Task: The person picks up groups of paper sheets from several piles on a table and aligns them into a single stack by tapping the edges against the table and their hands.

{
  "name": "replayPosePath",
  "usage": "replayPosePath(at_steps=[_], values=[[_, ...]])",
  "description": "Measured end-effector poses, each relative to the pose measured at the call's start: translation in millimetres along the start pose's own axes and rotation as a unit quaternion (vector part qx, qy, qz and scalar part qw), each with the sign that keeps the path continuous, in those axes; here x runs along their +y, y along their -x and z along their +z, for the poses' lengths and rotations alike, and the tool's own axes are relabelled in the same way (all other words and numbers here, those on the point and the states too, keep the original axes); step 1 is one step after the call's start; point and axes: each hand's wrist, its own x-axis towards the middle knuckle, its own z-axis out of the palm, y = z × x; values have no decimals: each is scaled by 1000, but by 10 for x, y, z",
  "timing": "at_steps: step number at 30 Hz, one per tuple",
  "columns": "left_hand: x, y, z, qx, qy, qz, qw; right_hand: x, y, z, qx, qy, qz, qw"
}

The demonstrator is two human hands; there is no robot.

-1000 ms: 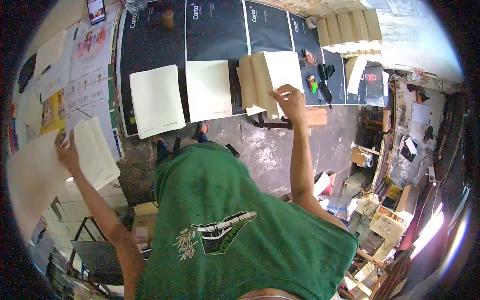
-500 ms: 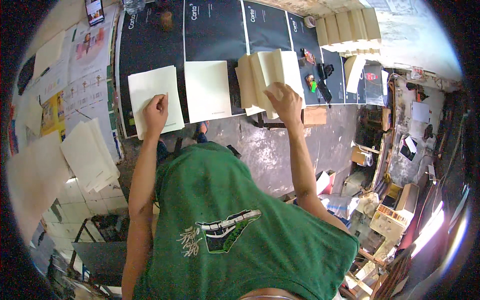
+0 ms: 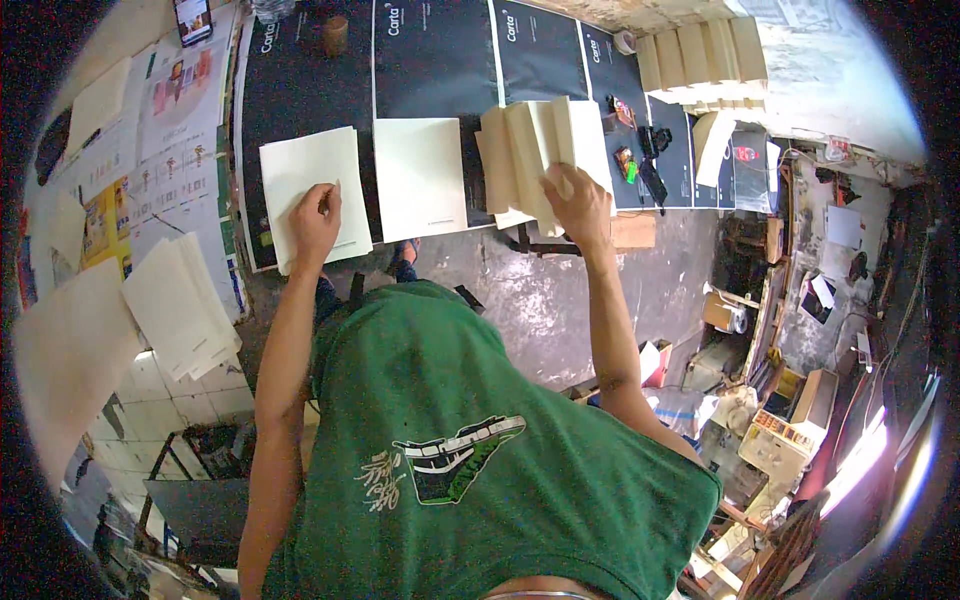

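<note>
A stack of white paper sheets (image 3: 300, 170) lies at the left of the black-covered table, and my left hand (image 3: 316, 225) rests on it with curled fingers. Whether a sheet edge is pinched in them is hidden. Beside it, in the middle, sits a second pale paper stack (image 3: 418, 175) with a small printed line near its bottom edge. Further right, cream folded paper bundles (image 3: 530, 150) overlap in a fanned pile. My right hand (image 3: 582, 210) is on their near right part, thumb and fingers bent together at the top folded paper.
More folded bundles (image 3: 700, 60) lean at the far right corner. Small packets and a black item (image 3: 655, 140) lie right of the pile. On the left table are posters, a phone (image 3: 193, 20) and loose sheets (image 3: 185, 305) overhanging its edge. A brown cup (image 3: 334, 36) stands at the back.
My right hand's fingers have drawn closer together on the folded papers. My left hand stays curled on its stack. The view has shifted slightly.
</note>
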Motion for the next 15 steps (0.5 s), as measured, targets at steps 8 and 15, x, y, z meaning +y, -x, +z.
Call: replayPosePath(at_steps=[8,15], values=[[6,-16,7,-7,-10,8,1000,96,41,104,-23,67,-17,997],[32,-12,-11,-15,-18,3,1000,18,30,154,16,65,-16,998]])
